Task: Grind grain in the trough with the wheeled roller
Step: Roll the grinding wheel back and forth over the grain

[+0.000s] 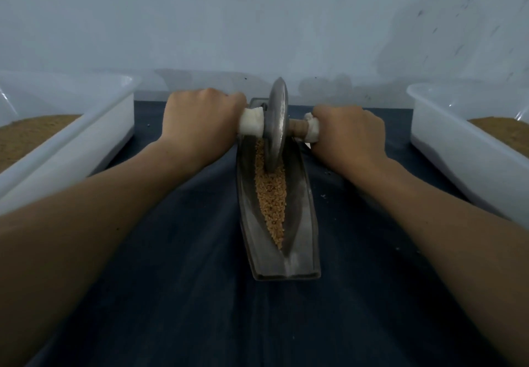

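The left hand [200,120] and right hand [350,135] are each squeezing a soft wrapped end of the roller [276,126], which is looking heavy and hard on the grain [270,195].

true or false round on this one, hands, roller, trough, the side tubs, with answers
1. The left hand and right hand grip the roller, one on each side of its wheel. True.
2. The wheel stands at the near end of the trough. False: it stands toward the far end.
3. Grain lies along the trough's groove. True.
4. The left tub and right tub hold nothing. False: each holds brownish material.
5. The trough lies on a dark surface. True.
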### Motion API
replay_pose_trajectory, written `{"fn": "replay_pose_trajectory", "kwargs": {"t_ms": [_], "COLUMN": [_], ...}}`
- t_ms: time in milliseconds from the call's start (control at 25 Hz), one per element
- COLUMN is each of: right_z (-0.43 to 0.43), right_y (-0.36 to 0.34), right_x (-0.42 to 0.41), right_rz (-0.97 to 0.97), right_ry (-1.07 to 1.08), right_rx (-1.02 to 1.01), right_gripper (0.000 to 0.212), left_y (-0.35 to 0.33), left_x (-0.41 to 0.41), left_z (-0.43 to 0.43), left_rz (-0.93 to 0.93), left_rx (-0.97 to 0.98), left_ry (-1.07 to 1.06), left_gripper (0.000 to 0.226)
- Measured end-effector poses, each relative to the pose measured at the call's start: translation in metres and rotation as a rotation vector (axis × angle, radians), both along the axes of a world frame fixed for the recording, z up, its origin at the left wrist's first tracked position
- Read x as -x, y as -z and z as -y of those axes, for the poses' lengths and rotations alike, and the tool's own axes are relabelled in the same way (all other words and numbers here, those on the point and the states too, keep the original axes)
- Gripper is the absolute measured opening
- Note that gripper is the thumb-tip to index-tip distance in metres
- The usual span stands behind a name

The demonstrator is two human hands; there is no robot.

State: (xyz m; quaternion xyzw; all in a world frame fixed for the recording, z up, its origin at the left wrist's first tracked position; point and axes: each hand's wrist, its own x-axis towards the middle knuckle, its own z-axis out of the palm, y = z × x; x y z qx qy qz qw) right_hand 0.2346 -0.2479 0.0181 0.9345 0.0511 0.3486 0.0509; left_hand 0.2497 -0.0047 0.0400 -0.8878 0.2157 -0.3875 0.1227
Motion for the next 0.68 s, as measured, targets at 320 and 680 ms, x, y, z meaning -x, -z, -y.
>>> {"fn": "replay_pose_trajectory", "kwargs": {"t_ms": [320,680], "right_z": [0.005,-0.003], "right_y": [-0.041,-0.011], "right_x": [-0.047,-0.044], "right_rz": [0.035,0.044], "right_ry": [0.042,0.063], "right_rx": [0.068,0.071], "right_gripper": [0.017,0.016], "left_y": [-0.017,0.005], "left_x": [-0.044,-0.041], "left_z": [0.006,0.003], "left_rz": [0.054,0.041], "left_rx": [0.126,0.115], "left_ry": [-0.029,-0.032], "left_gripper": [0.023,0.027]}}
